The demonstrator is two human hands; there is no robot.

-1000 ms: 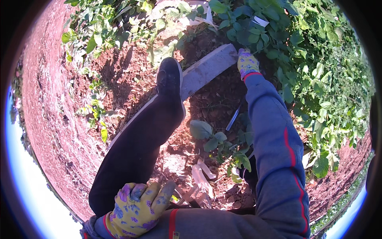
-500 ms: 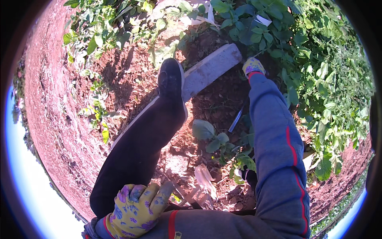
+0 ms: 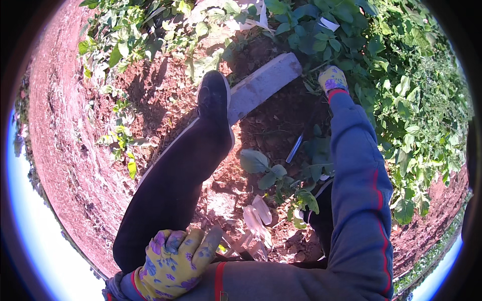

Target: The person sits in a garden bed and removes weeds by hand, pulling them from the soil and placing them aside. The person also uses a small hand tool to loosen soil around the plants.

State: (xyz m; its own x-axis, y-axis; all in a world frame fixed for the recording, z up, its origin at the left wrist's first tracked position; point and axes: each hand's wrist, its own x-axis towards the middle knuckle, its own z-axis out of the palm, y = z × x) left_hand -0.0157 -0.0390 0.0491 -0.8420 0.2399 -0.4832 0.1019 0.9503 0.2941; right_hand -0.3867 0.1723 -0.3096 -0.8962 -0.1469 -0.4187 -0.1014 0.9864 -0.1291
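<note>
My right hand, in a yellow flowered glove, reaches out among green leaves at the right end of a pale slab. Its fingers curl away from view; a thin plant stem passes right by them, but whether they grip it I cannot tell. My left hand, gloved the same way, lies low by my lap and thigh with its fingers bent over. Whatever may be inside that hand is hidden. On the dark soil left of my right forearm lies a shiny, narrow metal tool, its other end in shadow.
My dark shoe stands against the slab's left end. Dense leafy plants fill the right side. A broad-leafed plant grows in the red soil between my legs, near pale crumpled scraps.
My right hand has shifted a little to the right, away from the slab's end, and its forearm has swung right as well. My left hand stays in place.
</note>
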